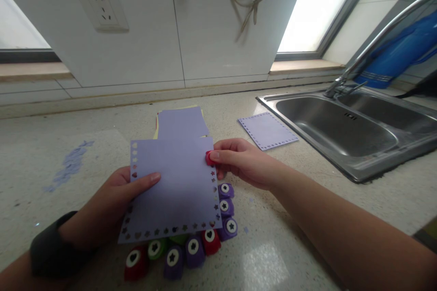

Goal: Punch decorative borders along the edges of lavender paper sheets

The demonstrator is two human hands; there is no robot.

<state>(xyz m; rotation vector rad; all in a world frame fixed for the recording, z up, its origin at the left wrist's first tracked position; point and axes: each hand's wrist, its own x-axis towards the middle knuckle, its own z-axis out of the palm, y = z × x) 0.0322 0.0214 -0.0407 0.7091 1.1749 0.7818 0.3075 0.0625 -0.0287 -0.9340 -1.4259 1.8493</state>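
Observation:
My left hand holds a lilac paper sheet by its left edge, thumb on top. Small shapes are punched along the sheet's left, bottom and right borders. My right hand pinches a small red punch against the sheet's upper right edge. Below the sheet lie several small craft punches in red, green and purple, with more purple ones at its right side.
A stack of lilac and yellow paper lies behind the held sheet. Another punched lilac sheet rests near the steel sink and its tap. Paper scraps lie at the left. A wall socket is above.

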